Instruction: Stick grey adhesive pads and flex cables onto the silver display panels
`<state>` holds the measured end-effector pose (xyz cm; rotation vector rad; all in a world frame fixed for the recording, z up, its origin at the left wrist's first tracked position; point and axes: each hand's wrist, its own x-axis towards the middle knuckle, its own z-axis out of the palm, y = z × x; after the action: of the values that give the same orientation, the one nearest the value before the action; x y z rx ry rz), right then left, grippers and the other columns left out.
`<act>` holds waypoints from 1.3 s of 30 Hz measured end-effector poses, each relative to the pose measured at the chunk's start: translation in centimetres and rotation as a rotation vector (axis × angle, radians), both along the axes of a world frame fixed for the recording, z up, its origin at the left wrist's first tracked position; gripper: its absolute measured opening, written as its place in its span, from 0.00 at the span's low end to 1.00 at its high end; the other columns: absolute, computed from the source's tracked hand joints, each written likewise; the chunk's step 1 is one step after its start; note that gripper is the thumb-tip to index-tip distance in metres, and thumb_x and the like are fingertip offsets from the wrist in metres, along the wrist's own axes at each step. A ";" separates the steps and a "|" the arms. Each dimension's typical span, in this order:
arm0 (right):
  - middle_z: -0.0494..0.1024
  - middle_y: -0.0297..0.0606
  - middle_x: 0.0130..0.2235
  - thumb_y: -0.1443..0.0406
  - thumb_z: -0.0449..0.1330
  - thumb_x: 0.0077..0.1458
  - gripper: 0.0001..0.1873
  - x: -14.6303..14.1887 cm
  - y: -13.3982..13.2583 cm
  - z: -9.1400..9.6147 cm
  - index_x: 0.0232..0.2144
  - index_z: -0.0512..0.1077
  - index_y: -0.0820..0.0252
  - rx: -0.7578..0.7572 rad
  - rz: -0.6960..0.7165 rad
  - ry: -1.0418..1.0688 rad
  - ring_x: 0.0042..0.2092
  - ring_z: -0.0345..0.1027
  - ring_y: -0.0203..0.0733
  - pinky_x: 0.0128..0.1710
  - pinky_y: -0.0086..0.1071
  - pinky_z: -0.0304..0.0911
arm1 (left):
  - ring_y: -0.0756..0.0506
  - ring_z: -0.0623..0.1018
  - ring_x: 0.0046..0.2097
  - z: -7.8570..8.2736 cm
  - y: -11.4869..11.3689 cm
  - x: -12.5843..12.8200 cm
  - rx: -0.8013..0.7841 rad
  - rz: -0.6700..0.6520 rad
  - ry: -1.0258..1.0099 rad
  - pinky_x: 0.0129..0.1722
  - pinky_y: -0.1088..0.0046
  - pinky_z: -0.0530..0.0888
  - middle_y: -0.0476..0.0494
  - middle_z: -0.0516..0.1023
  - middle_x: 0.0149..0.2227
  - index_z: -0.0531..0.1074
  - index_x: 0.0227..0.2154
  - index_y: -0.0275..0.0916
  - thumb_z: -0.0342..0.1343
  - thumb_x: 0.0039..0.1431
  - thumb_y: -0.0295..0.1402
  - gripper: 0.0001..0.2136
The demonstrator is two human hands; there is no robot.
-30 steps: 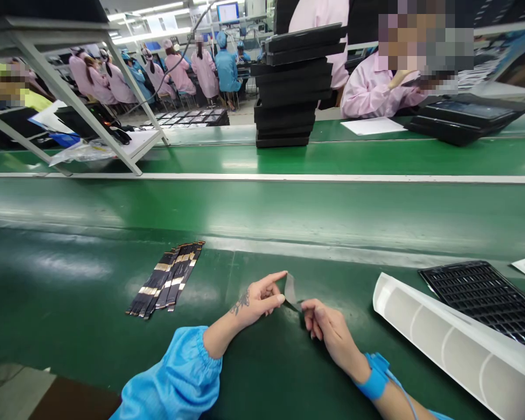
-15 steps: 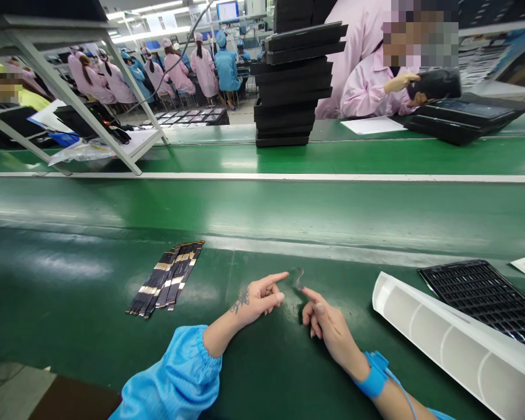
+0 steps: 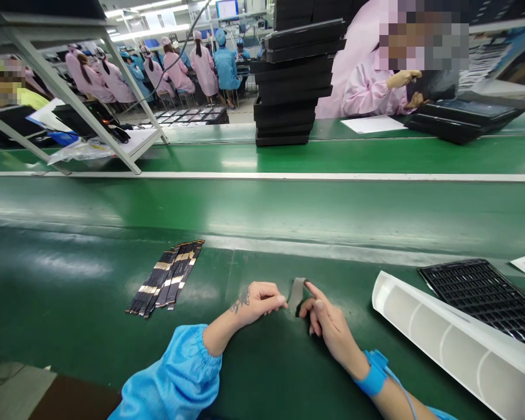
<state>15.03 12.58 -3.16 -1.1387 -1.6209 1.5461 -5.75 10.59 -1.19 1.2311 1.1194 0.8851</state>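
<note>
Between my hands is a small, thin grey strip (image 3: 296, 296), semi-transparent like a piece of tape or film. My left hand (image 3: 262, 300) has its thumb and index finger pinched together at the strip's lower left edge. On the other side, my right hand (image 3: 328, 324) points its index finger out, with the fingertip touching the strip's upper end; its other fingers are loosely curled. Left of my hands, a row of black flat flex cables (image 3: 166, 277) with silvery and golden bands lies on the green work surface (image 3: 262, 373).
A curved white sheet (image 3: 450, 332) and a black slotted tray (image 3: 485, 297) lie on the right. Beyond the green conveyor (image 3: 262, 204) stand a stack of black trays (image 3: 289, 87) and a metal rack (image 3: 126, 154). Across from me, a person in pink handles a dark item (image 3: 433, 86).
My left index finger has come down from pointing outward to a pinch with the thumb. The strip has turned and shows its flat face. My right fingertip has moved slightly up.
</note>
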 end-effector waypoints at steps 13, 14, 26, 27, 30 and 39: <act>0.76 0.35 0.31 0.44 0.42 0.63 0.37 0.1 0.0 0.0 0.62 0.57 0.63 0.071 -0.022 -0.024 0.18 0.61 0.32 0.22 0.30 0.69 | 0.55 0.64 0.23 -0.7 -0.2 0.3 -0.007 0.074 -0.057 0.23 0.79 0.64 0.52 0.68 0.27 0.60 0.62 0.36 0.56 0.56 0.43 0.32; 0.76 0.36 0.33 0.46 0.42 0.63 0.36 0.1 0.0 -0.1 0.64 0.54 0.61 0.099 -0.025 -0.037 0.19 0.61 0.32 0.22 0.30 0.69 | 0.55 0.64 0.23 -0.8 -0.3 0.3 0.031 0.087 -0.009 0.24 0.79 0.64 0.52 0.69 0.28 0.58 0.63 0.38 0.55 0.57 0.41 0.32; 0.65 0.25 0.23 0.61 0.48 0.66 0.33 0.1 -0.3 -0.2 0.66 0.37 0.55 0.829 -0.071 -0.265 0.20 0.61 0.35 0.21 0.28 0.63 | 0.45 0.75 0.37 -1.5 -1.2 0.9 0.671 0.015 0.569 0.40 0.67 0.74 0.39 0.73 0.39 0.51 0.64 0.37 0.47 0.64 0.33 0.26; 0.65 0.26 0.24 0.61 0.49 0.66 0.31 0.1 -0.4 -0.2 0.66 0.39 0.54 0.822 -0.071 -0.261 0.20 0.62 0.35 0.20 0.28 0.62 | 0.44 0.75 0.39 -1.5 -1.2 0.9 0.690 0.020 0.575 0.40 0.66 0.74 0.38 0.72 0.39 0.49 0.64 0.37 0.46 0.64 0.32 0.26; 0.66 0.28 0.26 0.60 0.48 0.66 0.28 0.2 -0.4 -0.3 0.64 0.43 0.55 0.773 -0.066 -0.267 0.22 0.63 0.36 0.22 0.30 0.64 | 0.44 0.74 0.38 -1.7 -1.2 0.9 0.704 0.026 0.578 0.39 0.66 0.74 0.39 0.71 0.40 0.44 0.65 0.38 0.46 0.64 0.32 0.29; 0.66 0.28 0.27 0.63 0.48 0.66 0.33 0.3 -0.2 -0.4 0.65 0.35 0.56 0.765 -0.042 -0.248 0.22 0.64 0.36 0.22 0.30 0.65 | 0.48 0.71 0.34 -2.4 -1.1 0.7 0.735 0.014 0.515 0.35 0.71 0.72 0.42 0.69 0.40 0.34 0.67 0.45 0.45 0.65 0.33 0.33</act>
<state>15.30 12.37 -3.60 -0.9289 -2.0675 0.6421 -5.10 9.54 -3.60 2.1469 1.2396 1.0660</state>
